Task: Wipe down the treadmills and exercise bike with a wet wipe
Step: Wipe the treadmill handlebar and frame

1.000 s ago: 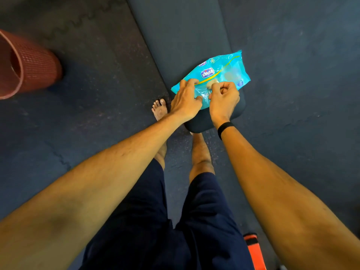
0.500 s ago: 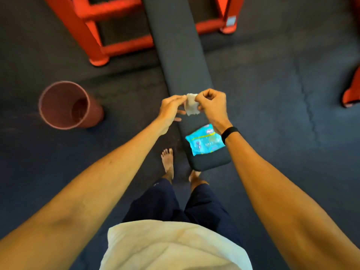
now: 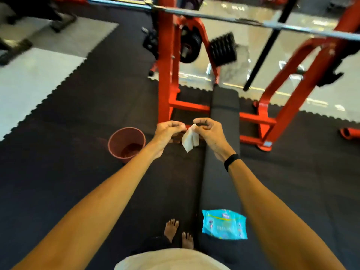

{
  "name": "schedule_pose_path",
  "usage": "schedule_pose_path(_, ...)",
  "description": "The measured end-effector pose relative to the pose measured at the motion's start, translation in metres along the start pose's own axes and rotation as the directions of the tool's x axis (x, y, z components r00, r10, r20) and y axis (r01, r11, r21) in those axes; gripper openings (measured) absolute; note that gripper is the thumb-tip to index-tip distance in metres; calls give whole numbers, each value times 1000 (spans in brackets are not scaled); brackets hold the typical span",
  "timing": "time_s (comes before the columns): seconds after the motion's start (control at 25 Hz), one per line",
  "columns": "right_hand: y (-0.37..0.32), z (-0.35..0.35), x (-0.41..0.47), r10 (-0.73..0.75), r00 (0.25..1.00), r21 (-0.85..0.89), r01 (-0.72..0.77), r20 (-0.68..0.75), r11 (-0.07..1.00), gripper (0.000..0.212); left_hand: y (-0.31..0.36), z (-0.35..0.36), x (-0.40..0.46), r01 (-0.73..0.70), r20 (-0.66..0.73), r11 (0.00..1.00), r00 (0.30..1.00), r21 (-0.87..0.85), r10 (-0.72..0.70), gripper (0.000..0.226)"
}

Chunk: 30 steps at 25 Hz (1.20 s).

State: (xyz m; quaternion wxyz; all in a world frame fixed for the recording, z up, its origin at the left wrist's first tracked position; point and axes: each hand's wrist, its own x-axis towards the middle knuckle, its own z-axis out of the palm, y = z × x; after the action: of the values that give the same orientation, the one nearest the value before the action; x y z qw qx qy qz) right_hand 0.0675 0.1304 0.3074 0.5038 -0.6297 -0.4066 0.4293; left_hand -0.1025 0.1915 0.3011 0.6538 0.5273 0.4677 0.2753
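A white wet wipe (image 3: 189, 138) hangs partly folded between my two hands, held out in front of me over the near half of a black padded bench (image 3: 224, 117). My left hand (image 3: 169, 131) pinches the wipe's top left edge with curled fingers. My right hand (image 3: 208, 129), with a black band on its wrist, pinches the top right edge. The blue wipe packet (image 3: 224, 224) lies flat on the bench's near end, below my right forearm. No treadmill or exercise bike can be made out.
A pink mesh bin (image 3: 126, 142) stands on the black floor mat left of the bench. A red steel rack (image 3: 167, 75) with a barbell (image 3: 243, 21) and black weight plates (image 3: 190, 44) rises behind the bench. My bare feet (image 3: 178, 233) stand beside the bench end.
My hands pulled a wipe out of the packet and lifted it away from the bench. My head has risen, so the rack and barbell have come into view and the packet now lies lower in the view.
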Motion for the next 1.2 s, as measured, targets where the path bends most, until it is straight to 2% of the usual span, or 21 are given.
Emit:
schedule_pose_path(0.12,-22,52,-5,-80,972,-17,86,221,996,25,9,-50,-38,-62,-52,994,996,87,67,17)
schedule_pose_path(0.24,-33,120,-14,-116,912,-49,146,393,988,24,1,-112,-90,-34,-190,992,980,125,58,12)
schedule_pose_path(0.4,-48,240,-42,-78,768,-51,143,635,988,26,-28,-212,-166,-36,-413,998,909,47,52,11)
schedule_pose_path(0.52,-64,352,-79,-66,658,-49,155,750,987,25,-56,-297,-234,-86,-565,994,824,-63,35,18)
schedule_pose_path(0.68,-68,504,-135,-97,570,-37,219,816,975,17,-94,-401,-324,-144,-654,984,755,-102,43,20)
schedule_pose_path(0.72,-67,546,-156,-91,541,-40,226,836,973,18,-105,-428,-351,-143,-703,985,710,-95,35,19)
schedule_pose_path(0.84,-72,659,-228,-129,424,-2,294,896,956,19,-132,-504,-441,-145,-881,985,473,-96,-17,10)
schedule_pose_path(0.96,-76,751,-294,-162,292,70,302,943,951,13,-148,-560,-525,-169,-956,980,290,-106,-54,5)
schedule_pose_path(1.08,-72,841,-366,-148,107,110,297,983,948,18,-175,-605,-605,-229,-989,964,95,-134,-115,6)
schedule_pose_path(1.2,-67,926,-431,-87,-99,111,278,991,954,25,-207,-655,-673,-311,-982,935,-20,-172,-188,8)
